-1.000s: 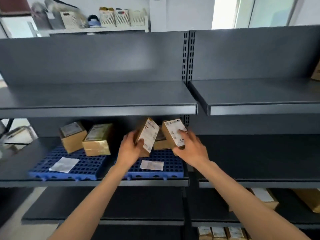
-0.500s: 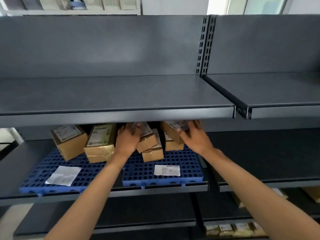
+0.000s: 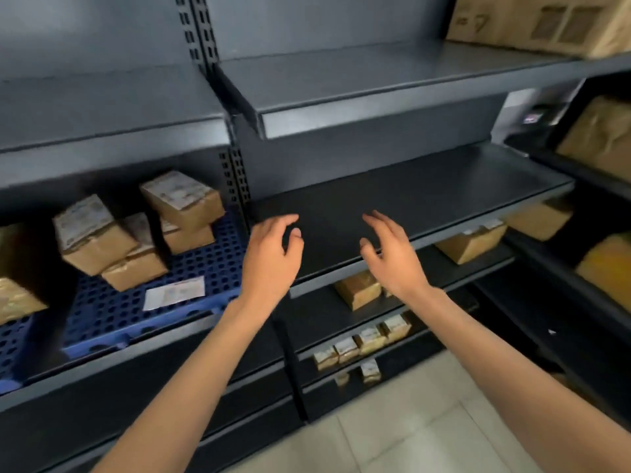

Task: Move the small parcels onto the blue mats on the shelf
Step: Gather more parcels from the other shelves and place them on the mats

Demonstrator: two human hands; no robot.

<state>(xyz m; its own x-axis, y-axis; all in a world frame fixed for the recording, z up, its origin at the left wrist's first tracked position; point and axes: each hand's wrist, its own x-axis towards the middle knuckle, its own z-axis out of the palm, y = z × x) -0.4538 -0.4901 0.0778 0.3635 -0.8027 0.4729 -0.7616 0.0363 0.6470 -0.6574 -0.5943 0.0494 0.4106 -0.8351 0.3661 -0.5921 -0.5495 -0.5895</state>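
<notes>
Several small brown parcels with white labels sit stacked on a blue perforated mat [image 3: 211,268] on the left shelf; one stack [image 3: 186,203] stands at the mat's back right, another parcel [image 3: 90,230] leans on a lower one to its left. A loose white label [image 3: 174,292] lies at the mat's front. A second blue mat [image 3: 13,346] shows at the far left. My left hand [image 3: 273,254] and my right hand [image 3: 389,254] hover empty, fingers apart, in front of the bare dark shelf [image 3: 426,203] to the right of the mats.
More small parcels [image 3: 362,339] line a lower right shelf, with brown boxes [image 3: 471,242] on the shelf above them. A large carton [image 3: 532,22] stands on the top right shelf. Further boxes [image 3: 604,138] fill the rack at far right. Pale tiled floor [image 3: 392,438] lies below.
Both hands have let go of the parcels, which now rest on the mat. The hands have drawn back and swung right, and the view has turned right and down.
</notes>
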